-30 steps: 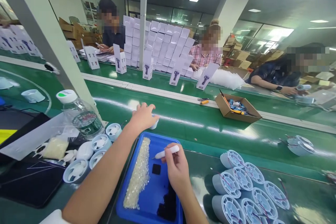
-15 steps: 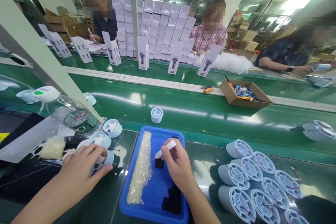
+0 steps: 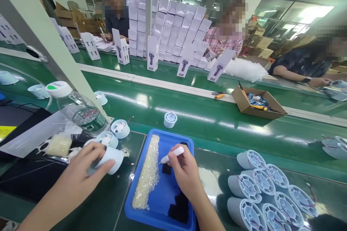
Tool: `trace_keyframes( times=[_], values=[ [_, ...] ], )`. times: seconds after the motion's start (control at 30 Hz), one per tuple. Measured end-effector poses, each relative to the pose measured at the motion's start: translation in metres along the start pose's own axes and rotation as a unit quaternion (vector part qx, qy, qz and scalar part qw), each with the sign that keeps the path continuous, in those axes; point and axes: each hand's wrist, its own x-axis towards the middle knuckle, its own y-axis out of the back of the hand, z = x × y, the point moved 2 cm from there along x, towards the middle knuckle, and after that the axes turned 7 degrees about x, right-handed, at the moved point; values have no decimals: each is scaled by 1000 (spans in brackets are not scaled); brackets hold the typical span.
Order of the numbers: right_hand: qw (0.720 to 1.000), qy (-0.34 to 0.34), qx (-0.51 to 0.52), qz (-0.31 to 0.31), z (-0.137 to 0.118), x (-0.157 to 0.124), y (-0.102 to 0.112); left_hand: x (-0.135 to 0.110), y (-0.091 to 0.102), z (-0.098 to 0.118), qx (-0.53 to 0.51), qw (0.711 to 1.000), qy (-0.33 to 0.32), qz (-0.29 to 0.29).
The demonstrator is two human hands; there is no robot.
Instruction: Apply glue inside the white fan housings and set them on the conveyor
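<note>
My left hand [image 3: 78, 169] grips a light-blue cup-shaped fan housing [image 3: 116, 159] on its side, thumb and fingers around it, just above the table. Behind it stand more housings with white fan blades, one of them the nearest fan housing [image 3: 120, 129]. Over the blue tray [image 3: 128, 202], my right hand [image 3: 185, 171] pinches a white pen-shaped tool [image 3: 176, 151]. Its thin tip points left, near the edge of a strip of small translucent pellets [image 3: 145, 177]. Beneath the tool is a small black square piece [image 3: 166, 168]; a larger black pile [image 3: 179, 207] lies at the tray's lower right.
Several light-blue motor housings [image 3: 251, 184] with thin wires stand at right. One more housing [image 3: 170, 119] is on the green belt [image 3: 135, 104]. A water bottle [image 3: 81, 110] stands at left by a metal post. Beyond are a cardboard box [image 3: 257, 103], printed white boxes and three people.
My left hand has lifted the fan housing off the table and tipped it onto its side. My right hand and the pen-shaped tool stay over the tray. The whole view has shifted slightly.
</note>
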Motion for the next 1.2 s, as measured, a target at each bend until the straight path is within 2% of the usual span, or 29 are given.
trace_keyframes(
  times=[0.13,0.3,0.37,0.43,0.5,0.63,0.83,1.03,1.1,1.2],
  values=[
    [1000,15,-20,-10,-2,-1,0,4,22,14,-217,973,71,-24],
    [986,103,-122,-52,-10,-3,-4,24,37,31,-392,914,99,-29],
    [980,131,-141,-53,-13,-4,-5,33,42,44,-452,888,88,-17],
    [981,146,-128,-20,-13,-5,-2,41,46,63,-511,858,56,-6],
    [984,144,-101,4,-12,-5,0,47,51,84,-566,824,14,-4],
    [989,120,-88,-4,-8,-4,2,60,54,120,-634,772,-41,-16],
    [987,116,-105,-22,-6,-3,-1,81,37,145,-681,729,-64,-38],
    [976,139,-161,-51,-8,-1,-7,99,11,156,-704,703,-40,-89],
    [969,162,-186,-29,-9,1,-5,107,1,159,-701,706,-34,-99],
    [962,174,-194,83,-6,3,9,122,-20,160,-689,715,-22,-113]
  ],
)
